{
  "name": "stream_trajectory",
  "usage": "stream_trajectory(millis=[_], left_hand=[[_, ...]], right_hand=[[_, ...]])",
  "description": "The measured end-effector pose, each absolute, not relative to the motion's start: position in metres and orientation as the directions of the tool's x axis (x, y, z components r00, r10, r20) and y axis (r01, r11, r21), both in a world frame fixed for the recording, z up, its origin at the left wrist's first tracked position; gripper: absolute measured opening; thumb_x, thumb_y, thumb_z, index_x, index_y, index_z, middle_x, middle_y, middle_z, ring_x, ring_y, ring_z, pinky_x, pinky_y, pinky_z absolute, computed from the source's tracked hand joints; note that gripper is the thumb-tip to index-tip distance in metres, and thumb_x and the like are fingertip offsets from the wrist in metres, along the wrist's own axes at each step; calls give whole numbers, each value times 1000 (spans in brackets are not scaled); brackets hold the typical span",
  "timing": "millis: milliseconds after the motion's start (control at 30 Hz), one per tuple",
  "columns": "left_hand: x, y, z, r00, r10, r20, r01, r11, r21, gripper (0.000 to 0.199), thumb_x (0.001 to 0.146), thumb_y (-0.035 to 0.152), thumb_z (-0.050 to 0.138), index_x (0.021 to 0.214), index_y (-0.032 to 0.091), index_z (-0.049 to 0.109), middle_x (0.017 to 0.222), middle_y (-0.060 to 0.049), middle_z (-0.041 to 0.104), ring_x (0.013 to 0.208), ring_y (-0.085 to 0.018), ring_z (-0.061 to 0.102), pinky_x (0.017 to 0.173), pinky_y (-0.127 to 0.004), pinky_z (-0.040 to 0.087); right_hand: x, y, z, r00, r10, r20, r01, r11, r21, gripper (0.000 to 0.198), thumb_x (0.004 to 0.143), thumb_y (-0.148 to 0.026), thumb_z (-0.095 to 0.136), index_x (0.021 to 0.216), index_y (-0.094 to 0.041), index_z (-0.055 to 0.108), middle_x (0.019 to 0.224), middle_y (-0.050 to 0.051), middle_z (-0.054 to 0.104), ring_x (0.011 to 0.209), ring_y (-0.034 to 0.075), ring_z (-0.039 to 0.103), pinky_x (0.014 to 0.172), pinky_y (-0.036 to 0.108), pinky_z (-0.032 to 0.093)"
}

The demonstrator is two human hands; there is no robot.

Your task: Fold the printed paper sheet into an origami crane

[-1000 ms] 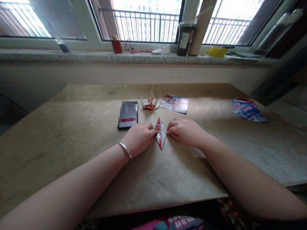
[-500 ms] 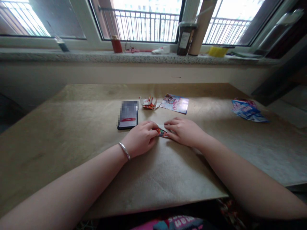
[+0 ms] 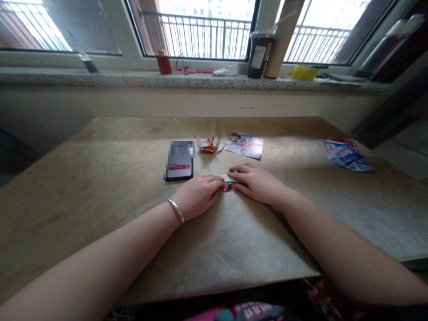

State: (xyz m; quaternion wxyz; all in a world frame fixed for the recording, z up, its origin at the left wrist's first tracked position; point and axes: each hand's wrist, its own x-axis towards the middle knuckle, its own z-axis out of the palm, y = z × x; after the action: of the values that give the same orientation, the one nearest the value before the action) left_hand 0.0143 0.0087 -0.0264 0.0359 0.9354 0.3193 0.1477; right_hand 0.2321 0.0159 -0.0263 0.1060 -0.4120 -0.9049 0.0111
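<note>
A small sheet of paper [image 3: 229,186], white on one face and colourfully printed on the other, lies partly folded on the table between my hands. My left hand [image 3: 202,192], with a silver bangle at the wrist, has its thumb and fingers on the paper's left end. At the right end, my right hand [image 3: 256,182] holds the paper between its thumb and fingers, which lie low against the table. Just beyond sits a folded paper piece [image 3: 209,146] with upright points, printed red and orange. My fingers hide both ends of the sheet.
A phone [image 3: 179,161] lies left of the paper. A printed sheet [image 3: 245,145] rests farther back. Blue printed papers [image 3: 347,154] are fanned out at the right. Along the windowsill [image 3: 200,81] stand a red container [image 3: 163,62], a dark jar [image 3: 259,55] and a yellow object [image 3: 305,72].
The fold in the paper lies flatter, and more of its printed strip shows between my hands. My left fingers have straightened a little and shifted slightly right.
</note>
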Motion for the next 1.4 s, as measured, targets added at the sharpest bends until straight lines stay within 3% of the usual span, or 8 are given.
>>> stream_trajectory(millis=[167,400,633,933,1233,1400], left_hand=[[14,8,-26,748,614,252,587,-789,179,25,87,17,48,106,14,64,112,-10,63,102,-20,60,94,-35,48],[14,10,-26,756,618,216,585,-786,199,24,87,16,47,105,14,63,103,-10,63,96,-19,60,89,-33,49],[14,10,-27,702,680,211,646,-733,211,20,88,16,46,97,13,63,100,-8,63,90,-18,61,85,-31,50],[17,7,-20,733,654,186,664,-747,14,19,89,20,48,91,14,65,86,-7,61,83,-18,57,80,-32,50],[17,6,-17,749,640,174,650,-760,0,19,89,17,47,100,14,62,92,-7,64,86,-19,59,80,-32,51],[17,5,-15,752,641,151,650,-760,-15,21,91,20,46,96,14,65,92,-8,64,90,-21,59,83,-35,51]], right_hand=[[232,17,-27,-627,738,247,719,671,-180,34,87,-28,52,117,-18,61,122,10,60,110,23,54,93,37,45],[228,13,-23,-701,668,250,635,744,-206,17,84,-24,57,93,-21,71,94,6,69,91,19,59,81,32,47],[225,14,-20,-749,622,230,606,783,-144,17,86,-20,55,90,-17,71,91,7,70,85,18,59,83,32,46],[220,7,-18,-732,649,208,643,759,-102,19,86,-17,51,94,-15,68,91,9,66,84,19,57,79,31,45],[213,4,-20,-747,620,239,625,778,-66,21,91,-22,47,93,-15,67,90,9,65,83,19,55,79,32,43],[209,0,-17,-696,687,210,699,715,-22,21,90,-26,49,89,-15,66,86,8,64,81,18,55,75,30,41]])
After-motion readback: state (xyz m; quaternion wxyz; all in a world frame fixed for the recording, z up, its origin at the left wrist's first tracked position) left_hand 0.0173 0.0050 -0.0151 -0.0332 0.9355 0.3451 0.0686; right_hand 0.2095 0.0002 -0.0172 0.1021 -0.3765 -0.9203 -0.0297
